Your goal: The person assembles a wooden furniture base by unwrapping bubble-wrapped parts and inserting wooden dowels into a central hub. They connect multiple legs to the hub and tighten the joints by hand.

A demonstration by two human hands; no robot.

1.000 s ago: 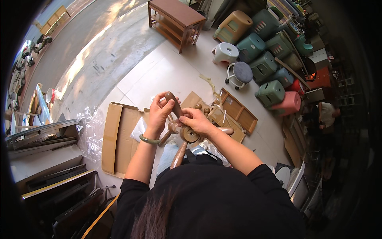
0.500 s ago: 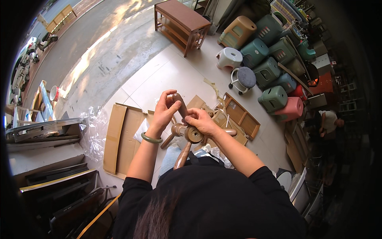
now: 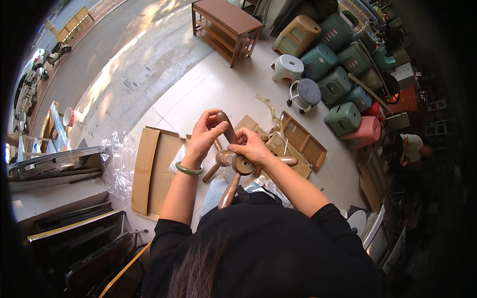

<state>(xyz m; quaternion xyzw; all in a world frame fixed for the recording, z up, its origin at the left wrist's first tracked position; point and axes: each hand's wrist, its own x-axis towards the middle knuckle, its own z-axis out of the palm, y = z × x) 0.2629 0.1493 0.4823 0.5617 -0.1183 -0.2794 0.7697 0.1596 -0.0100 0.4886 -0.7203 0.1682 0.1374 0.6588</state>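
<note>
Upright from a round wooden hub (image 3: 243, 164) rises a smooth brown turned spoke (image 3: 228, 130). My left hand (image 3: 202, 135) grips its upper part between thumb and fingers. Around the spoke's lower part, just above the hub, my right hand (image 3: 251, 147) is closed, with the thumb toward the hub. A similar spoke (image 3: 229, 192) points from the hub toward my body, and another (image 3: 289, 161) sticks out past my right wrist. The hub's round face has a small hole at its centre. My right hand hides part of the joint. A green bangle (image 3: 189, 169) circles my left wrist.
Flattened cardboard (image 3: 145, 171) and clear plastic wrap (image 3: 119, 166) lie at left. A wooden frame panel (image 3: 304, 141) rests on the floor at right. Stacked plastic stools (image 3: 318, 62), a wheeled stool (image 3: 308, 92) and a brown shelf table (image 3: 229, 22) stand farther off.
My right hand's fingers have curled higher and closer around the spoke. My left hand keeps its hold nearly unmoved. The view has shifted slightly.
</note>
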